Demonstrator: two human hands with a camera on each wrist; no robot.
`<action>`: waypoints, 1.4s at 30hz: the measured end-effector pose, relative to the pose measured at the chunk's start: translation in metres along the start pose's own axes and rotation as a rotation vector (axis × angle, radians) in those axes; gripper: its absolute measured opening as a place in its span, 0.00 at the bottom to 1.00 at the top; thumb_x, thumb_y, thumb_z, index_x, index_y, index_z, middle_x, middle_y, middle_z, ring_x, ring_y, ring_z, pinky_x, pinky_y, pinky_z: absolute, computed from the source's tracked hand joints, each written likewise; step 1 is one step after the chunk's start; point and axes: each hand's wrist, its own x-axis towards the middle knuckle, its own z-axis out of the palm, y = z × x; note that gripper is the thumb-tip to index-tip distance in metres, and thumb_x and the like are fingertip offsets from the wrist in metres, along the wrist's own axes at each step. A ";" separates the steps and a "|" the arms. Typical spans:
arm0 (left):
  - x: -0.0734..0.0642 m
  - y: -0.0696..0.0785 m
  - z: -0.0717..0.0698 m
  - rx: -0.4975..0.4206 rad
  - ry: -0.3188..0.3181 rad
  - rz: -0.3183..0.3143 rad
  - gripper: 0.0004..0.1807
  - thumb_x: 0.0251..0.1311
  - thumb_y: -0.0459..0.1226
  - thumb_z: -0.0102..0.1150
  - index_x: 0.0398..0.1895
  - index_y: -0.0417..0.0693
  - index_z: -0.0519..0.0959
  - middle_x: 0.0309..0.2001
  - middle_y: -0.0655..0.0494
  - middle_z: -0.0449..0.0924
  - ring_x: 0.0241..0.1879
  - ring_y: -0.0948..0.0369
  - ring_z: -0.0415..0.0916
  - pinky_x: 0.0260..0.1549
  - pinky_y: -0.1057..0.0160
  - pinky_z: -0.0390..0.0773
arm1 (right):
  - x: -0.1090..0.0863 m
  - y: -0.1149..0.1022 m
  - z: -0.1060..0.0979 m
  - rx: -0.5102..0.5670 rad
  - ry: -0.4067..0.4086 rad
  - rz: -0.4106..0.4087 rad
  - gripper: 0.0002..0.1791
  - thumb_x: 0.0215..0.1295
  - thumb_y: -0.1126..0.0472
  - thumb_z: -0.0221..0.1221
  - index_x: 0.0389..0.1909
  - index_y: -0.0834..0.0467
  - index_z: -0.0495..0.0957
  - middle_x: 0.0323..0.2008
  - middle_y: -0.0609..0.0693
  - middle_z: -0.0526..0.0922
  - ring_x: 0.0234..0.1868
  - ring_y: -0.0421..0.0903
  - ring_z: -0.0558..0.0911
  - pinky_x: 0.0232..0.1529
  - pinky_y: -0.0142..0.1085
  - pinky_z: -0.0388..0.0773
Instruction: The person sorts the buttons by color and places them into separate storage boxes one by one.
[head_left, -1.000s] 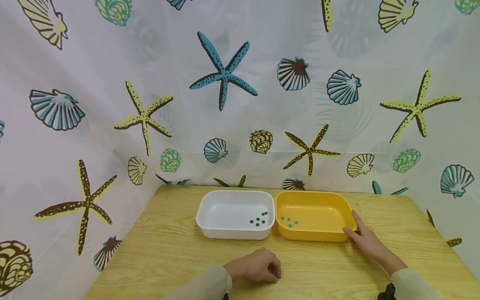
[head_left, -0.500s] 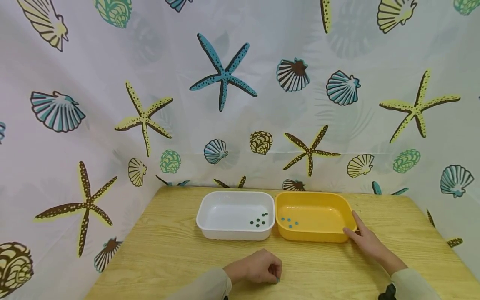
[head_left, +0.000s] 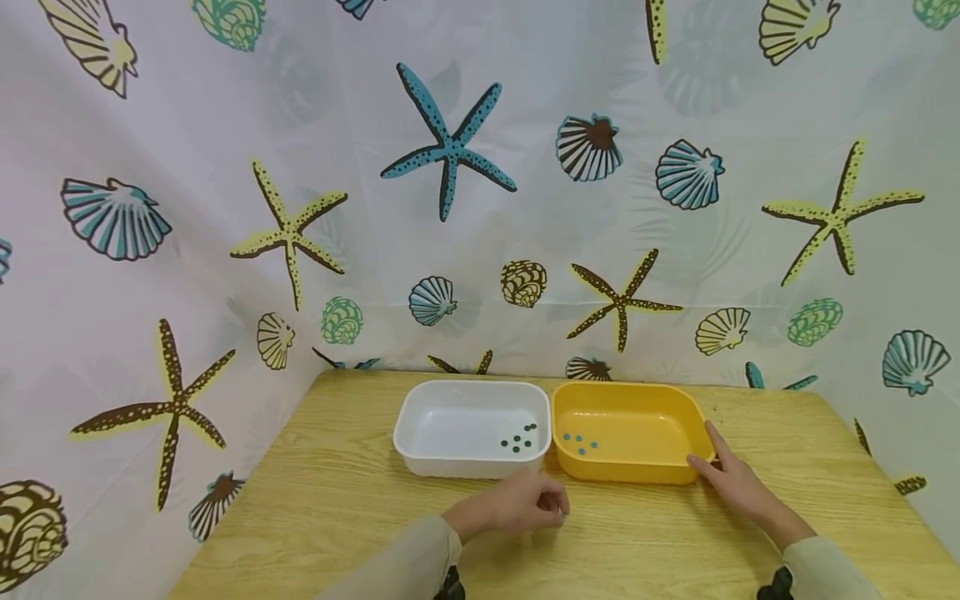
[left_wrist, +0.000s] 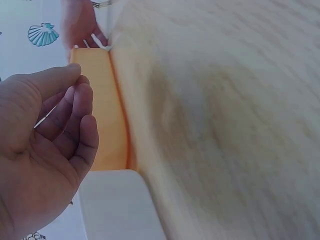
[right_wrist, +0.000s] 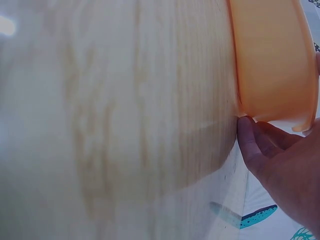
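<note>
My left hand (head_left: 517,502) is just above the table in front of the two basins, thumb and index fingertip pinched together. A small blue button (head_left: 562,516) peeks out at the fingertips; in the left wrist view the fingers hide it. My right hand (head_left: 738,483) holds the right end of the yellow plastic basin (head_left: 630,472), thumb at its near corner and fingers along the end wall. Several blue buttons (head_left: 581,452) lie in that basin's left part. Several dark green buttons (head_left: 516,449) lie in the right part of the white basin (head_left: 465,467).
Both basins stand side by side at the back of the wooden table (head_left: 330,500). Behind and beside the table hangs a white curtain (head_left: 525,217) printed with starfish and shells.
My left hand has lifted from the table and shifted slightly forward, toward the basins, with the blue button in its pinch. The right hand stays on the yellow basin.
</note>
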 end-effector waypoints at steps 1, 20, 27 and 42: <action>0.001 0.001 -0.002 0.004 0.010 0.007 0.02 0.59 0.34 0.61 0.31 0.50 0.81 0.26 0.69 0.76 0.27 0.73 0.71 0.30 0.74 0.74 | 0.000 0.000 0.000 -0.002 0.003 -0.001 0.46 0.73 0.45 0.45 0.72 0.64 0.27 0.69 0.74 0.40 0.65 0.71 0.56 0.63 0.62 0.50; 0.028 0.021 -0.031 -0.137 0.221 -0.010 0.06 0.61 0.36 0.60 0.38 0.45 0.83 0.30 0.65 0.80 0.30 0.69 0.76 0.33 0.70 0.76 | -0.002 -0.001 -0.001 0.013 0.003 0.028 0.47 0.72 0.45 0.46 0.73 0.63 0.27 0.70 0.73 0.40 0.65 0.69 0.58 0.63 0.61 0.50; 0.047 0.021 -0.038 -0.212 0.298 -0.072 0.08 0.62 0.37 0.60 0.41 0.43 0.83 0.29 0.61 0.80 0.34 0.54 0.79 0.29 0.67 0.76 | 0.001 0.002 0.000 0.026 0.003 0.014 0.47 0.72 0.45 0.46 0.73 0.62 0.27 0.70 0.72 0.40 0.65 0.68 0.58 0.63 0.60 0.51; 0.078 0.023 -0.048 -0.241 0.350 -0.175 0.07 0.62 0.37 0.59 0.39 0.46 0.83 0.30 0.52 0.82 0.31 0.57 0.78 0.25 0.66 0.72 | 0.003 0.004 -0.002 0.022 0.013 0.006 0.46 0.72 0.44 0.46 0.73 0.63 0.28 0.70 0.72 0.41 0.65 0.68 0.59 0.63 0.60 0.51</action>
